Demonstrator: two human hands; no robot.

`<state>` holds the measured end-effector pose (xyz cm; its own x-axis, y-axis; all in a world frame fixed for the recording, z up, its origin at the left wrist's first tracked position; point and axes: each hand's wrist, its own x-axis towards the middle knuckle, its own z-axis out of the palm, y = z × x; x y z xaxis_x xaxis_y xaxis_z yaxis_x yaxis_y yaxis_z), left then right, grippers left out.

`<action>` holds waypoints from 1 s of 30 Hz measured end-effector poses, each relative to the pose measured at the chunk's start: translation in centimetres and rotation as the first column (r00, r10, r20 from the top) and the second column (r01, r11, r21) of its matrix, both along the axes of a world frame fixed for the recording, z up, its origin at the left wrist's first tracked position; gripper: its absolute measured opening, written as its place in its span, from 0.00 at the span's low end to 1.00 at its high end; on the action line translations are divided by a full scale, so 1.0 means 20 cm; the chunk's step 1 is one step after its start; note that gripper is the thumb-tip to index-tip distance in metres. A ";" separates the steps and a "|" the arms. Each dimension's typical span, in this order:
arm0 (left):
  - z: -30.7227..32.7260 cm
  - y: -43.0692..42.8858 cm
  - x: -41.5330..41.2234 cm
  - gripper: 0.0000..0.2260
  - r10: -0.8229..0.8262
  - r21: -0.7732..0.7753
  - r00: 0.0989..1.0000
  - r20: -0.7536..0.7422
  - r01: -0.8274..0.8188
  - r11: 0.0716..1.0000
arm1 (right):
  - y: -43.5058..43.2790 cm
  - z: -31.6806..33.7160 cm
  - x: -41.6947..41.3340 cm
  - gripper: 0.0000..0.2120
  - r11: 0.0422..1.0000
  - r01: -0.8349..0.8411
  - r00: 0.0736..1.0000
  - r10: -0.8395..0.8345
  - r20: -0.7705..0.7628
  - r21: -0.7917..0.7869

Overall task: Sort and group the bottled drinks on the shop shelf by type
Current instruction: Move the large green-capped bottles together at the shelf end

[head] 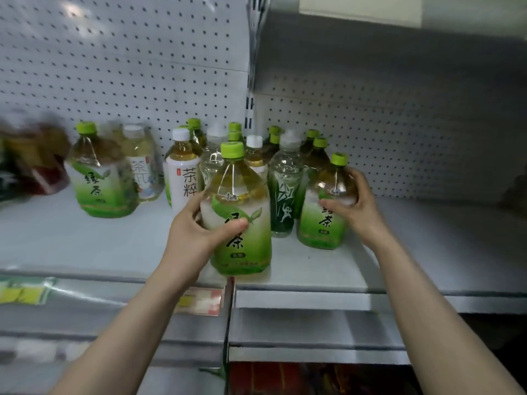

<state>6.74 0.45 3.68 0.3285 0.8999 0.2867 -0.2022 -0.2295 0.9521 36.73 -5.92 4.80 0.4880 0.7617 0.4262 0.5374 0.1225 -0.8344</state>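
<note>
On the white shelf (399, 266), sorting only partly done: types mixed. Left hand (196, 235) wrapped around a big green tea bottle (242, 212) at the front edge; right hand (356, 203) clasping a second green tea bottle (325, 206) just beside the clear bamboo-print bottle (285, 189). Third large green tea bottle (99, 175) well apart at left. Counted: three large green teas, about three white-capped tea bottles (184, 172), two clear bottles, several smaller green caps behind, number unclear.

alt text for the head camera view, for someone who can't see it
Two bare hands each grip a green tea bottle on a white shop shelf: left hand, right hand. More green-capped, white-capped and clear bottles stand behind.
</note>
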 end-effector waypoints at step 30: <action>0.29 0.14 0.72 0.34 0.307 0.542 0.849 -0.430 -0.030 0.840 | -0.21 0.08 -0.05 0.12 0.974 0.199 0.967 -0.214 0.140 0.112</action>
